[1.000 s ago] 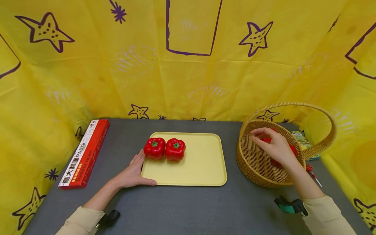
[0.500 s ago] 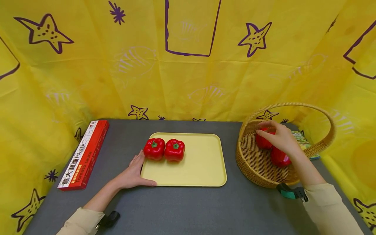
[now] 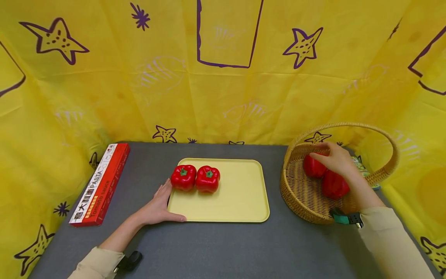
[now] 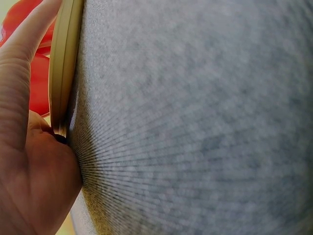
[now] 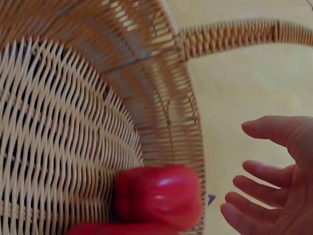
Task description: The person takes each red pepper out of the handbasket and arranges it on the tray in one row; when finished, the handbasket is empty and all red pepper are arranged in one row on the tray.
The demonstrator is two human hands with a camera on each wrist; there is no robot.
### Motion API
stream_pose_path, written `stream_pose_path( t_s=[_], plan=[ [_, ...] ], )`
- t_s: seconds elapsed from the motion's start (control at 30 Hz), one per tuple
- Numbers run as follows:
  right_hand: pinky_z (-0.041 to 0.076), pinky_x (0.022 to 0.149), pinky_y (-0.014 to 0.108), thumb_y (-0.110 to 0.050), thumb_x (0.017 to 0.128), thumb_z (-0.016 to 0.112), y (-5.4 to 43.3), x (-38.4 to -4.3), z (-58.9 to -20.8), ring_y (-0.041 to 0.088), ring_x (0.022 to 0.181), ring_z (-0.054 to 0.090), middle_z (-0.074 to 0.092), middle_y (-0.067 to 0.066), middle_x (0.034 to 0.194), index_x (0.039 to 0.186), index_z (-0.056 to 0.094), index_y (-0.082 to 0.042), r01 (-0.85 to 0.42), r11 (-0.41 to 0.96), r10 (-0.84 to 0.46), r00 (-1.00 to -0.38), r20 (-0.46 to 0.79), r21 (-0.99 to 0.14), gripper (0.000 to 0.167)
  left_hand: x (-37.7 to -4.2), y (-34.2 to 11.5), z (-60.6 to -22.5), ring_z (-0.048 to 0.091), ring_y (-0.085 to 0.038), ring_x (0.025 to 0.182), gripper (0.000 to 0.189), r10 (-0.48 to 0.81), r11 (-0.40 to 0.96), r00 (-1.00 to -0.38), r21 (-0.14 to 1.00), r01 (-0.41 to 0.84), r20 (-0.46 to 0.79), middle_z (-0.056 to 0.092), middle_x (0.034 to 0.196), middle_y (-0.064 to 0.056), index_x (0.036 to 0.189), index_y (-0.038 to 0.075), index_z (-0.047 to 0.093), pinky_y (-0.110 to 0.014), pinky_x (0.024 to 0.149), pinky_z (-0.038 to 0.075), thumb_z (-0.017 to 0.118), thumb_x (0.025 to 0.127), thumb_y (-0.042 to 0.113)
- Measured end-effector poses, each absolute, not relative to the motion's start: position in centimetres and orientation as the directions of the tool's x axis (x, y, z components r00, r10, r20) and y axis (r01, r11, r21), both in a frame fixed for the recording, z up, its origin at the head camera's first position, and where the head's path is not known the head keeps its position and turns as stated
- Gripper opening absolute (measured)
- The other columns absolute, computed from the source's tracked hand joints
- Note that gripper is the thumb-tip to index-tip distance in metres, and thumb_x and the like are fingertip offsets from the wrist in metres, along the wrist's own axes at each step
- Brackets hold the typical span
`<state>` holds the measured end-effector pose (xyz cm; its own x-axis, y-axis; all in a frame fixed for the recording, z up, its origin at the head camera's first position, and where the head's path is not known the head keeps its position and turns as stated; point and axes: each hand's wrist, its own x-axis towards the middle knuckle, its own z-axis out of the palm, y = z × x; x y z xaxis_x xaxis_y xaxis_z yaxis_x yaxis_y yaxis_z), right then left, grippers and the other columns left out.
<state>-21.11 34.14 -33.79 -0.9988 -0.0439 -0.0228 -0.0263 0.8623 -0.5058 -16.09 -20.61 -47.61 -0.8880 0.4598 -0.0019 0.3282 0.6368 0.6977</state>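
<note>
My left hand rests at the near left corner of a pale yellow tray, thumb along its front edge and fingers along its left side. Two red bell peppers with green stems sit side by side on the tray's left part. My right hand is over the far right of a wicker basket, fingers spread and loosely bent. Below it lie two more red peppers in the basket. In the right wrist view, a gap separates the fingers from the nearest pepper.
An upright handle arches over the basket's back and right. Colourful packaging shows partly behind the basket. A red and white pasta box lies on the left of the grey table. Yellow patterned cloth encloses the table.
My right hand has moved away and a little to the right over the basket, uncovering more of both peppers there. My left hand and the tray have stayed in place.
</note>
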Motion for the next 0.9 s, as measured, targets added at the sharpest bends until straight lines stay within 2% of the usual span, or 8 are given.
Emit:
stream_pose_path(
  t_s=[0.27,0.5,0.67,0.9],
  plan=[
    [0.039,0.09,0.064,-0.039,0.097,0.058,35.5,-22.6,-34.6,0.057,0.112,0.045,0.047,0.04,0.125,0.132,0.042,0.017,-0.03,0.915,-0.06,-0.996,-0.062,-0.403,0.068,-16.0,-20.7,-47.6,0.0,-0.044,0.145,0.127,0.457,0.633,-0.889,0.703,0.325,0.0,0.01,0.16,-0.021,0.157,0.008,0.006,-0.066,0.11,0.001,0.084,0.066,0.051],
    [0.039,0.093,0.064,-0.045,0.096,0.056,36.0,-23.4,-35.0,0.061,0.114,0.042,0.044,0.046,0.125,0.132,0.037,0.022,0.016,0.946,-0.044,-0.983,-0.179,-0.324,0.078,-16.0,-20.6,-47.7,0.0,-0.046,0.144,0.127,0.456,0.634,-0.89,0.7,0.329,0.006,0.01,0.159,-0.022,0.157,0.007,0.007,-0.067,0.11,0.001,0.084,0.066,0.052],
    [0.041,0.089,0.065,-0.048,0.095,0.054,36.0,-23.5,-35.2,0.063,0.112,0.042,0.044,0.046,0.124,0.13,0.035,0.024,0.035,0.952,-0.046,-0.966,-0.256,-0.304,0.082,-16.1,-20.7,-47.7,0.0,-0.045,0.145,0.127,0.455,0.63,-0.89,0.704,0.328,0.007,0.01,0.159,-0.022,0.157,0.008,0.006,-0.066,0.11,0.0,0.084,0.067,0.052],
    [0.047,0.08,0.058,-0.053,0.094,0.052,36.3,-23.9,-35.8,0.059,0.102,0.05,0.05,0.043,0.114,0.122,0.039,0.024,0.054,0.957,-0.032,-0.957,-0.289,-0.284,0.083,-16.1,-20.8,-48.0,0.0,-0.045,0.145,0.127,0.457,0.629,-0.889,0.699,0.34,0.02,0.01,0.159,-0.022,0.157,0.01,0.006,-0.066,0.11,0.002,0.085,0.066,0.051]
  ],
)
